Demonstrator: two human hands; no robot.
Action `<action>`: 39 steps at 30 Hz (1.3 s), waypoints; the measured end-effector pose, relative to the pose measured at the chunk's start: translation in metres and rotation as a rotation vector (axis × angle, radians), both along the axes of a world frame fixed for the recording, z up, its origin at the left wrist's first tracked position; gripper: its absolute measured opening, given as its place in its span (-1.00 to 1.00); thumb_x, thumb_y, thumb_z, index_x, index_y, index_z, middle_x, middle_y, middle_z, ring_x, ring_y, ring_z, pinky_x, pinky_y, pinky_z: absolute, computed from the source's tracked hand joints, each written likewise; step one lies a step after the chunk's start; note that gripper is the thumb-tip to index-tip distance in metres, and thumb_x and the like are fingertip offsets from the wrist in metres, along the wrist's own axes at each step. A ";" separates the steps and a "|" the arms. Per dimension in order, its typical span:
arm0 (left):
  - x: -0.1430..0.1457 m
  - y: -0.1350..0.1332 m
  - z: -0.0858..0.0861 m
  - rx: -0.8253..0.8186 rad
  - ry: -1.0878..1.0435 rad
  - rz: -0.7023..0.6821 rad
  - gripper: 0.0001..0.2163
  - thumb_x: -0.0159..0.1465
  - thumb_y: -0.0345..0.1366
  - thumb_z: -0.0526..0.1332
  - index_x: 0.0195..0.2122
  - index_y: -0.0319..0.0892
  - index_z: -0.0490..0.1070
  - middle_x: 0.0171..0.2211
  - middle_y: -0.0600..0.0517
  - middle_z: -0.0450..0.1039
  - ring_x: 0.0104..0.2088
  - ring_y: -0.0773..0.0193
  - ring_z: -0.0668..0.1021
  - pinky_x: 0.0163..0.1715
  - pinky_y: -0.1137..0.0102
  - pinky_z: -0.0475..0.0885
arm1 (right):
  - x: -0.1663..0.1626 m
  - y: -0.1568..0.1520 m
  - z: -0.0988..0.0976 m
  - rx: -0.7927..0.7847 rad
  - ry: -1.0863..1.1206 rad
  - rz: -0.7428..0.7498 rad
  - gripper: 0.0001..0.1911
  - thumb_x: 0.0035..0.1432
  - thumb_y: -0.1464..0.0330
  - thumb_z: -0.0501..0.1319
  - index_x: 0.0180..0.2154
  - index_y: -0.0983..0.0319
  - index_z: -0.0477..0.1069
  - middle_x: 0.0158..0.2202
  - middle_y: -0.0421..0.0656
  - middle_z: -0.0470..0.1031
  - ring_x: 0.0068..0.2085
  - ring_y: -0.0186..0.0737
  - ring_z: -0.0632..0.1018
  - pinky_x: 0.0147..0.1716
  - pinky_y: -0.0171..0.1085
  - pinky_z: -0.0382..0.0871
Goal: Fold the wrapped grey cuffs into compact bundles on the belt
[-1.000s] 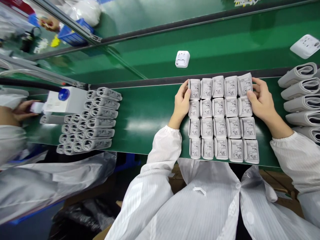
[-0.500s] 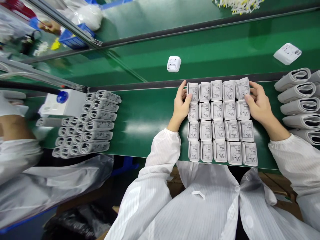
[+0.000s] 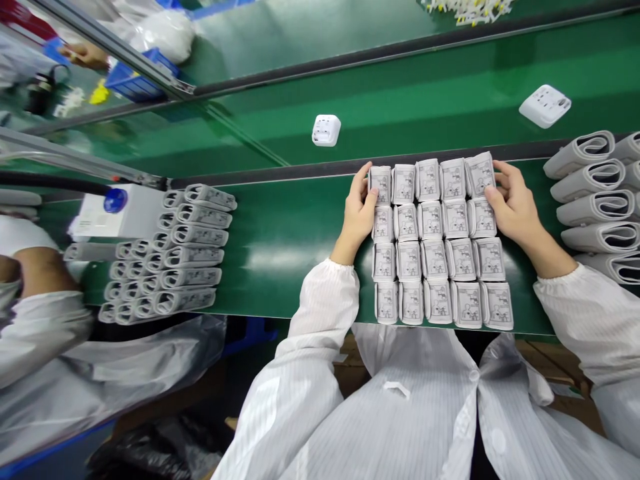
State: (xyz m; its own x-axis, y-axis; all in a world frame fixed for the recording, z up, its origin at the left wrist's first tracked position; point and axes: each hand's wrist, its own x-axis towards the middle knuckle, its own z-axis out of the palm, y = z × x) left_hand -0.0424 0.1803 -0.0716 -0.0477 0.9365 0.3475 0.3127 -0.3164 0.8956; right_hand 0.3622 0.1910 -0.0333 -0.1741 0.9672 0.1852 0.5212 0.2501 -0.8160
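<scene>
A block of grey rolled cuffs with printed labels (image 3: 436,241) stands in neat rows on the green bench (image 3: 285,233) in front of me. My left hand (image 3: 358,215) presses against the block's far left side, thumb on the top-left cuff. My right hand (image 3: 512,207) presses against the far right side, fingers curled on the top-right cuff. Both hands squeeze the upper rows between them.
More rolled cuffs (image 3: 595,200) lie stacked at the right edge. Another group of cuffs (image 3: 170,253) and a white device with a blue button (image 3: 117,210) sit at the left beside a co-worker's arm (image 3: 35,273). Two white adapters (image 3: 326,129) (image 3: 545,105) ride the far belt.
The two white adapters on the far belt have moved left. My hands stay pressed on the cuff block's sides. The co-worker's hand has drawn back from the white device.
</scene>
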 end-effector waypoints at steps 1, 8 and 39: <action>0.001 0.000 -0.001 0.010 -0.002 0.004 -0.30 0.55 0.38 0.26 0.60 0.26 0.38 0.14 -0.06 0.64 0.17 -0.01 0.72 0.42 -0.09 0.59 | 0.001 0.001 -0.002 0.004 0.004 0.003 0.02 0.43 -0.48 0.12 0.60 -0.01 0.28 0.40 0.12 0.68 -0.03 0.24 0.83 0.13 0.37 0.76; -0.001 0.002 -0.005 0.064 0.012 -0.046 -0.30 0.56 0.38 0.22 0.63 0.29 0.31 0.19 -0.05 0.63 0.17 0.03 0.72 0.39 0.00 0.59 | 0.006 0.005 -0.016 0.066 0.051 0.028 -0.02 0.46 -0.44 0.16 0.58 0.01 0.32 0.37 0.11 0.70 0.01 0.24 0.83 0.18 0.36 0.76; -0.001 0.002 -0.002 0.060 0.033 -0.054 -0.32 0.60 0.32 0.23 0.62 0.18 0.30 0.24 -0.08 0.65 0.21 0.03 0.74 0.40 0.01 0.60 | 0.006 0.005 -0.012 0.051 0.036 0.037 0.00 0.46 -0.45 0.15 0.61 0.00 0.27 0.39 0.11 0.69 0.08 0.29 0.83 0.20 0.38 0.75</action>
State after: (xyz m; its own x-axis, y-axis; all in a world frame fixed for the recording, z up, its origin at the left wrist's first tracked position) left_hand -0.0431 0.1824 -0.0734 0.0150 0.9148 0.4037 0.3224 -0.3866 0.8641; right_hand 0.3685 0.1956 -0.0451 -0.2014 0.9493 0.2413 0.4812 0.3105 -0.8198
